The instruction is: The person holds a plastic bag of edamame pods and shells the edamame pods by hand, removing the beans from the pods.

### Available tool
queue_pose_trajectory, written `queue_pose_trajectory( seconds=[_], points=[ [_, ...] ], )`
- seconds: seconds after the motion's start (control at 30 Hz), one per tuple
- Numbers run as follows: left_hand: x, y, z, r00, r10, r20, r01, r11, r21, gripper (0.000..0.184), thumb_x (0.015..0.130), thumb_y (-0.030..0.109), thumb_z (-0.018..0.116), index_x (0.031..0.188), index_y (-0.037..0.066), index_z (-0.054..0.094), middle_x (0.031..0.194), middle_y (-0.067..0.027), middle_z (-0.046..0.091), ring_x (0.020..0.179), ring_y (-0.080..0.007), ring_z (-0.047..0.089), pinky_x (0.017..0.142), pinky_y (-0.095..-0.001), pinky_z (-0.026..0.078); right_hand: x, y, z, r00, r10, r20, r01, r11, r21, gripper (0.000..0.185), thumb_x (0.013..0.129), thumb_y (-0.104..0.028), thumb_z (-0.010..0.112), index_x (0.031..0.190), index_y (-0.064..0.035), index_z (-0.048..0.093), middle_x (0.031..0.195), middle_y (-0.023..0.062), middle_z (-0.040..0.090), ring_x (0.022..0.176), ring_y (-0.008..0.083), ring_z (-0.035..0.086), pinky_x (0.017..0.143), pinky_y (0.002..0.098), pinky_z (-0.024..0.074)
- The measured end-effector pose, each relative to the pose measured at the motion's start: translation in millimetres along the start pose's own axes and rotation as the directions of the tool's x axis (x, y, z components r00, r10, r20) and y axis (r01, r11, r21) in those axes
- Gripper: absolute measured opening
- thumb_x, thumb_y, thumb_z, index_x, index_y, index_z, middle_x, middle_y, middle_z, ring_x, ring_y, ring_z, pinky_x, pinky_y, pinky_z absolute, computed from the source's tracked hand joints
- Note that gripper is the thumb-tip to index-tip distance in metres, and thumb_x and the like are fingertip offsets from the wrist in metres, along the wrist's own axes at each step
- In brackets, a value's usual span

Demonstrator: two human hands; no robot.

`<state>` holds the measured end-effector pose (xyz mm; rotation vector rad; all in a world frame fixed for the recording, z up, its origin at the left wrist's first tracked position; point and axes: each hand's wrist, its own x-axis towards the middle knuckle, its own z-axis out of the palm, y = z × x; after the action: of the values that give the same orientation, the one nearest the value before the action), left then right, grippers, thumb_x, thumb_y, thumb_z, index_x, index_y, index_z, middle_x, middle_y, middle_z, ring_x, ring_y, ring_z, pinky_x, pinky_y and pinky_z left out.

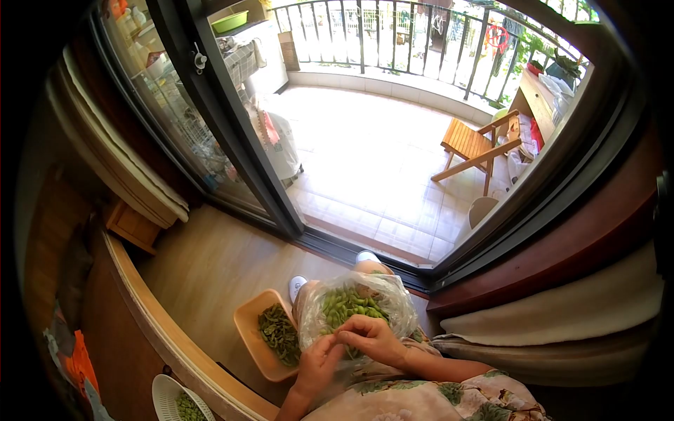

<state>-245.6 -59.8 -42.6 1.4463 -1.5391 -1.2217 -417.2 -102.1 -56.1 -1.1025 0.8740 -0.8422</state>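
A clear plastic bag [401,300] lies open on my lap, filled with green bean pods [354,303]. Over its near edge my left hand [319,366] and my right hand [378,342] meet at the fingertips. Both pinch closed; whatever sits between the fingers is too small or hidden to name. To the left of the bag, an orange plastic basin [247,328] on the floor contains darker green pods or husks [276,335]. A white slotted basket [163,394] at the bottom left holds small green beans [188,405].
A curved wooden furniture edge [151,319] runs along my left. Ahead, a dark sliding door frame [256,154] borders a bright tiled balcony [372,154] with a railing [393,42]. A wooden folding chair [469,140] stands out there. Curtains [547,309] hang at right.
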Motion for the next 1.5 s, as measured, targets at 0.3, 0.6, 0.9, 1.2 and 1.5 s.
queue_pose_trajectory(
  seconds=[0.3, 0.6, 0.9, 1.2, 1.5],
  points=[
    [-0.4, -9.3, 0.5, 0.998, 0.003, -0.062, -0.005, 1.000, -0.023, 0.012, 0.089, 0.011, 0.060, 0.088, -0.001, 0.058, 0.074, -0.0154, 0.055, 0.065, -0.0251, 0.055, 0.062, -0.0335, 0.044, -0.3, 0.2, 1.8, 1.000, -0.017, 0.026, 0.016, 0.999, 0.040, 0.010, 0.089, -0.007, 0.063, 0.095, -0.0002, 0.067, 0.082, -0.0009, 0.060, 0.073, 0.0047, 0.053, 0.063, 0.0200, 0.0426],
    [1.2, 7.8, -1.4, 0.996, 0.041, -0.084, -0.031, 0.992, 0.120, 0.011, 0.087, 0.010, 0.061, 0.089, 0.000, 0.058, 0.077, -0.0174, 0.057, 0.068, -0.0317, 0.057, 0.062, -0.0357, 0.045, 1.0, 7.4, -2.7, 0.996, 0.069, 0.050, -0.071, 0.997, 0.043, 0.010, 0.088, -0.007, 0.064, 0.095, -0.0002, 0.067, 0.080, -0.0018, 0.061, 0.071, 0.0034, 0.053, 0.060, 0.0187, 0.0418],
    [1.4, 6.5, -1.9, 0.994, 0.091, -0.065, -0.078, 0.979, 0.187, 0.010, 0.086, 0.009, 0.061, 0.089, 0.000, 0.059, 0.077, -0.0176, 0.058, 0.069, -0.0353, 0.058, 0.061, -0.0379, 0.045, 2.5, 10.3, -5.8, 0.993, 0.046, 0.107, -0.055, 0.995, 0.081, 0.011, 0.089, -0.006, 0.063, 0.097, 0.0000, 0.066, 0.081, -0.0013, 0.062, 0.071, 0.0038, 0.053, 0.061, 0.0191, 0.0425],
    [-0.6, -3.0, 4.0, 0.987, 0.159, -0.038, -0.141, 0.948, 0.286, 0.012, 0.090, 0.013, 0.059, 0.088, 0.001, 0.059, 0.074, -0.0176, 0.058, 0.065, -0.0338, 0.058, 0.059, -0.0381, 0.045, 1.6, 7.2, -5.1, 0.996, -0.050, 0.080, 0.063, 0.983, -0.173, 0.005, 0.083, -0.001, 0.060, 0.087, 0.0006, 0.063, 0.074, 0.0019, 0.060, 0.069, 0.0070, 0.054, 0.059, 0.0226, 0.0437],
    [9.3, 9.3, 9.1, 0.971, 0.232, -0.061, -0.197, 0.917, 0.348, 0.014, 0.089, 0.013, 0.058, 0.083, 0.002, 0.053, 0.074, -0.0215, 0.057, 0.070, -0.0431, 0.056, 0.058, -0.0474, 0.043, 3.5, -1.7, -0.4, 0.989, -0.140, -0.037, 0.131, 0.974, -0.183, 0.007, 0.081, 0.000, 0.058, 0.087, 0.0011, 0.062, 0.073, 0.0019, 0.059, 0.066, 0.0068, 0.053, 0.058, 0.0227, 0.0434]
  ],
)
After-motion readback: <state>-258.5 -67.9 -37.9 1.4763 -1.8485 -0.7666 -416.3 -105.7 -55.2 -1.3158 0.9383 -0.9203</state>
